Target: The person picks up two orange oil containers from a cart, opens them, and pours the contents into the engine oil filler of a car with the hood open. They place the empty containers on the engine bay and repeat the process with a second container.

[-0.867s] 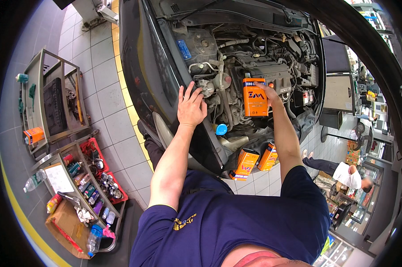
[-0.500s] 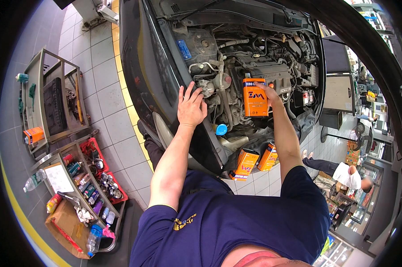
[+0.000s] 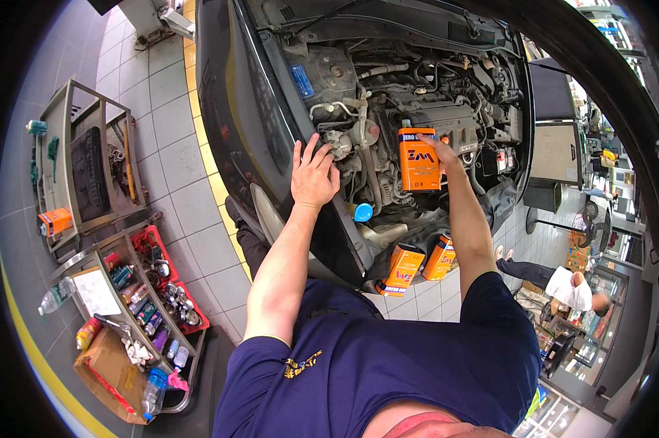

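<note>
My right hand (image 3: 443,155) is wrapped around an orange oil can (image 3: 420,168) with a dark blue band. The can is over the engine, its neck end pointing away from me against the engine cover (image 3: 450,125). Whether oil runs from it is hidden. My left hand (image 3: 315,175) rests with fingers spread on the inner edge of the black car's fender (image 3: 260,124), holding nothing. Two more orange cans, one (image 3: 400,269) nearer the middle and another (image 3: 440,258) by my right forearm, stand at the car's front edge. A round blue cap (image 3: 362,212) shows in the bay.
At the left stand a metal cart (image 3: 67,157) with an orange can (image 3: 55,222) on it, and a tool trolley (image 3: 136,306) with bottles, spray cans and red trays. The raised hood (image 3: 614,95) arches at the right. Another person (image 3: 569,288) is farther off at the right.
Almost nothing differs. The can in my right hand has shifted very slightly; my left hand stays in place.
</note>
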